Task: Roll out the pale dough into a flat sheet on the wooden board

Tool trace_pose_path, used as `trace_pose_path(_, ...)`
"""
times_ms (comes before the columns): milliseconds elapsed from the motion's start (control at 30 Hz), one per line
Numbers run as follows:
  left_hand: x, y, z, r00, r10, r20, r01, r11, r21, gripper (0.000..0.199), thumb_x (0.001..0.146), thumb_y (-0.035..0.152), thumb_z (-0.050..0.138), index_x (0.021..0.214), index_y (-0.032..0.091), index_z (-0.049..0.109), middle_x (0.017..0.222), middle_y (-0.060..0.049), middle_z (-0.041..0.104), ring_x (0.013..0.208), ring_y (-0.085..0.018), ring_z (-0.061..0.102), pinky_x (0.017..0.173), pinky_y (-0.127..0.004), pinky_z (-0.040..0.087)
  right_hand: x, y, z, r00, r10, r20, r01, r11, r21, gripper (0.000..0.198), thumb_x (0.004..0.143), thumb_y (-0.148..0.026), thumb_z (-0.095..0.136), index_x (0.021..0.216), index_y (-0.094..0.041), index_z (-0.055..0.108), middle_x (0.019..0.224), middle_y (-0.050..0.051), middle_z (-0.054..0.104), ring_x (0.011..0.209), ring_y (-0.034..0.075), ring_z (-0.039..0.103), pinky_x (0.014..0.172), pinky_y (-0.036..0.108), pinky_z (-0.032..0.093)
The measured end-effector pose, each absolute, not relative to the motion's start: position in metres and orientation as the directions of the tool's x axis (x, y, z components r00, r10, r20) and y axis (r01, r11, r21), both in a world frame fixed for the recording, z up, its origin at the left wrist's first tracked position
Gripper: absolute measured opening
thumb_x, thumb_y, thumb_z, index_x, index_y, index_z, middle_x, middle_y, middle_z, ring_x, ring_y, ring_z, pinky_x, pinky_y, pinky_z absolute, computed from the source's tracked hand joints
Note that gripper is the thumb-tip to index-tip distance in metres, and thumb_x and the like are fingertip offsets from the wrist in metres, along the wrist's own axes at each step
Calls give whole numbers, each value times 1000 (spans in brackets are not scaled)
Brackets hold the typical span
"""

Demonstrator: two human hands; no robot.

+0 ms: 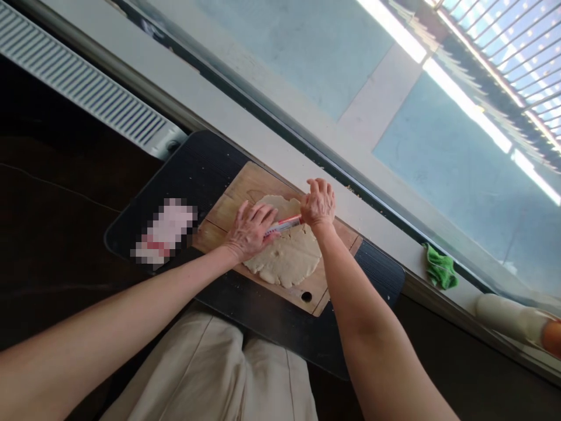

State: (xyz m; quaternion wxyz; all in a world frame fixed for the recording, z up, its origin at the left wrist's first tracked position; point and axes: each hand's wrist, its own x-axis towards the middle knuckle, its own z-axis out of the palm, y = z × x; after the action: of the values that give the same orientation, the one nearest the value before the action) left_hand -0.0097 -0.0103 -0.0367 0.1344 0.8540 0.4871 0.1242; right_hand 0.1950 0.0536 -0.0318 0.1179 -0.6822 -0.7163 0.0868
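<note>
A flattened round of pale dough (289, 260) with a cracked, uneven edge lies on the wooden cutting board (232, 204). Across its upper part rests a slim white tube with red and blue print (287, 224). My left hand (252, 228) covers the tube's left end, its fingers bent over the top and the thumb below. At the right end, my right hand (319, 203) curls over the tube, with the fingers partly raised. Both palms hide the tube's ends.
The board stands on a small black table (263, 316) over the lap. A blurred-out pinkish item (169, 231) lies at its left. Beyond runs a windowsill (245, 146) with a green cloth (439, 267) and a white bottle (504, 316). A radiator (87, 82) is at upper left.
</note>
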Motion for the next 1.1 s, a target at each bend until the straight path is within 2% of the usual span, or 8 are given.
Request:
trace_pose_path(200,-5,-19,-32,542,839,50,777,-523,350,57,90,40,44,141,15,39,145,-14,42,136,-29,34,115,-57,14,210,17,-35,-75,993,93,959,97,-267,39,84,-19,40,121,-19,53,129,9,50,121,23,41,104,39,32)
trace_pose_path(467,-7,-2,-32,461,886,45,821,-445,357,65,88,51,45,140,12,41,147,-18,38,138,-33,29,114,-61,11,201,51,-31,-126,992,21,953,127,-273,42,84,-22,44,125,-19,51,132,9,49,123,23,39,104,38,31)
trace_pose_path(633,-3,-17,-28,545,839,15,778,-512,364,55,88,37,48,139,16,42,146,-16,40,137,-31,32,114,-59,15,212,9,-31,-99,995,13,962,99,-256,39,87,-22,37,122,-20,55,131,7,52,126,22,38,109,40,24)
trace_pose_path(733,-3,-15,-30,541,841,11,779,-506,369,54,86,38,50,136,17,46,146,-16,41,137,-31,32,114,-60,16,216,7,-34,-110,994,29,963,113,-244,40,87,-22,37,123,-20,54,133,7,51,127,23,37,109,41,23)
trace_pose_path(867,-5,0,-31,526,848,61,778,-509,370,42,85,40,54,120,19,57,142,-15,44,137,-32,32,113,-62,17,210,45,-35,-118,993,22,943,119,-311,44,84,-20,41,127,-20,50,132,7,51,121,23,41,104,38,31)
trace_pose_path(967,-10,4,-27,553,827,107,755,-551,355,28,87,33,52,108,19,62,137,-12,50,136,-28,33,115,-59,16,201,69,-33,5,1000,5,913,-2,-409,44,83,-18,39,125,-18,50,123,8,56,112,21,46,99,36,36)
trace_pose_path(1033,-17,4,-25,536,835,123,765,-542,348,27,87,31,51,108,19,63,137,-11,50,137,-27,33,115,-56,17,193,75,-31,72,997,12,888,-58,-456,43,84,-17,35,124,-17,50,120,9,57,111,21,47,98,35,37)
trace_pose_path(1100,-26,4,-28,502,855,129,785,-513,348,30,87,31,51,114,20,61,141,-11,46,138,-27,31,115,-56,18,184,76,-31,32,999,18,892,-20,-451,41,85,-17,36,123,-18,51,121,9,56,112,21,46,98,35,36)
